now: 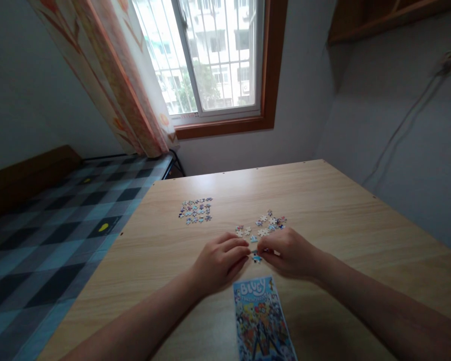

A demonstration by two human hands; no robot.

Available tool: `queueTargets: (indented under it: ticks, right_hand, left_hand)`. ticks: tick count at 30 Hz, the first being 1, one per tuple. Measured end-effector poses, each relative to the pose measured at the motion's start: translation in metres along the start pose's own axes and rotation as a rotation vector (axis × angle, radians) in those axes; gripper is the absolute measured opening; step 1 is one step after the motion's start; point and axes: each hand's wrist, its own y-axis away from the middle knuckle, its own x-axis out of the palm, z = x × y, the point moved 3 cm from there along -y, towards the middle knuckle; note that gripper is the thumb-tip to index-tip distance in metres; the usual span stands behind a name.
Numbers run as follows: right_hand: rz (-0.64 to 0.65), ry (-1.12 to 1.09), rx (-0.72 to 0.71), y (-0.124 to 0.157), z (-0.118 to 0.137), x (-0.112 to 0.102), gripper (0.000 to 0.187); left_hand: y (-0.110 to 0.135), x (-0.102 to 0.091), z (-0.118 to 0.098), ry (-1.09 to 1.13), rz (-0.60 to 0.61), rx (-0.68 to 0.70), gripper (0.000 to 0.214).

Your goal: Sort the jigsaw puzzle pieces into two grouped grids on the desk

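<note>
At the tabletop's middle, left hand [221, 258]: my fingers are curled and close together, their tips pointing to three o'clock; I cannot tell whether they grip anything.
Right hand [292, 250]: my thumb and forefinger are drawn narrow, facing nine o'clock, almost meeting the left fingertips.
Between my fingertips: a thin bluish jigsaw piece [254, 251], partly hidden, so I cannot tell which hand has hold of it.
Just at six o'clock of it: a small knobbed bright-blue jigsaw piece with dark marks [256, 258], lying flat.
Just at twelve: a small pale-blue knobbed jigsaw piece [253, 239], also flat.
Loose jigsaw pieces at one o'clock: a scattered cluster of cream and multicoloured knobbed pieces [263, 232], some close to my right knuckles.
Jigsaw rows at ten o'clock: a squarish block of small multicoloured pieces [200, 206] in several rows, well apart from my hands.
Picture at six o'clock: a blue rectangular printed picture with white lettering and crowded cartoon figures [262, 321], lying flat.
Under everything: a pale wood-grain tabletop [342, 215].
Bed at nine o'clock: a blue, grey and black checked cover [108, 200].
Window towards twelve: a sliding glass window in a brown wooden frame [221, 65], with an orange-patterned cream curtain [116, 75] at eleven.
</note>
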Motion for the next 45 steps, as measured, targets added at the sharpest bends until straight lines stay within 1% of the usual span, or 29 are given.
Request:
queueTargets:
  ticks: [3, 6, 9, 11, 12, 14, 15, 17, 19, 20, 22, 24, 27, 29, 31, 33, 36, 38, 41, 43, 45]
  right_hand:
    - [-0.034, -0.025, -0.041, 0.000, 0.007, 0.006, 0.010]
    - [-0.046, -0.053, -0.062, -0.001, 0.012, 0.009, 0.012]
    - [-0.056, -0.056, -0.069, -0.001, 0.012, 0.007, 0.013]
    - [-0.106, -0.028, -0.035, 0.000, 0.004, 0.000, 0.018]
    - [-0.149, -0.006, -0.001, 0.002, -0.003, -0.006, 0.022]
    - [-0.250, 0.051, 0.105, 0.006, -0.022, -0.020, 0.031]
    - [-0.301, 0.085, 0.172, 0.009, -0.033, -0.027, 0.034]
    - [-0.408, 0.155, 0.275, 0.015, -0.053, -0.041, 0.036]
    - [-0.474, 0.223, 0.337, 0.021, -0.068, -0.051, 0.038]
    - [-0.509, 0.249, 0.357, 0.023, -0.073, -0.055, 0.038]
    - [-0.564, 0.282, 0.382, 0.026, -0.080, -0.058, 0.040]
    - [-0.575, 0.294, 0.395, 0.026, -0.084, -0.058, 0.042]
    - [-0.538, 0.304, 0.400, 0.026, -0.087, -0.054, 0.041]
    - [-0.527, 0.319, 0.392, 0.027, -0.087, -0.053, 0.041]
    - [-0.533, 0.336, 0.384, 0.027, -0.086, -0.054, 0.041]
    - [-0.534, 0.341, 0.383, 0.027, -0.085, -0.055, 0.041]
    - [-0.519, 0.324, 0.388, 0.027, -0.086, -0.055, 0.041]
    - [-0.506, 0.315, 0.391, 0.027, -0.087, -0.054, 0.041]
    - [-0.487, 0.309, 0.399, 0.027, -0.088, -0.051, 0.040]
    - [-0.476, 0.310, 0.400, 0.027, -0.088, -0.049, 0.039]
    - [-0.464, 0.308, 0.394, 0.026, -0.087, -0.047, 0.039]
  left_hand:
    - [-0.001, 0.003, -0.002, 0.055, 0.012, 0.018, 0.010]
    - [0.000, 0.007, -0.005, 0.120, 0.029, 0.001, 0.010]
    - [0.000, 0.008, -0.007, 0.171, 0.024, -0.050, 0.011]
    - [-0.002, 0.002, -0.001, 0.162, -0.020, -0.124, 0.010]
    - [-0.003, -0.004, 0.006, 0.144, -0.054, -0.186, 0.010]
    - [-0.004, -0.023, 0.029, 0.088, -0.116, -0.367, 0.011]
    - [-0.002, -0.035, 0.044, 0.060, -0.150, -0.483, 0.011]
    - [0.004, -0.062, 0.077, 0.033, -0.148, -0.755, 0.005]
    - [0.015, -0.088, 0.107, 0.053, -0.069, -0.986, 0.010]
    - [0.023, -0.098, 0.119, 0.075, 0.004, -1.074, 0.012]
    - [0.039, -0.110, 0.138, 0.089, 0.167, -1.208, 0.016]
    - [0.057, -0.113, 0.151, 0.106, 0.284, -1.307, 0.021]
    - [0.077, -0.105, 0.163, 0.095, 0.338, -1.408, 0.027]
    - [0.084, -0.099, 0.167, 0.056, 0.346, -1.432, 0.027]
    - [0.085, -0.096, 0.168, 0.001, 0.350, -1.410, 0.025]
    - [0.084, -0.096, 0.168, -0.052, 0.346, -1.373, 0.023]
    - [0.083, -0.098, 0.168, -0.111, 0.346, -1.366, 0.020]
    - [0.083, -0.098, 0.168, -0.162, 0.374, -1.357, 0.018]
    - [0.083, -0.096, 0.168, -0.246, 0.414, -1.299, 0.016]
    - [0.082, -0.094, 0.167, -0.259, 0.426, -1.281, 0.015]
    - [0.081, -0.091, 0.166, -0.249, 0.435, -1.294, 0.014]
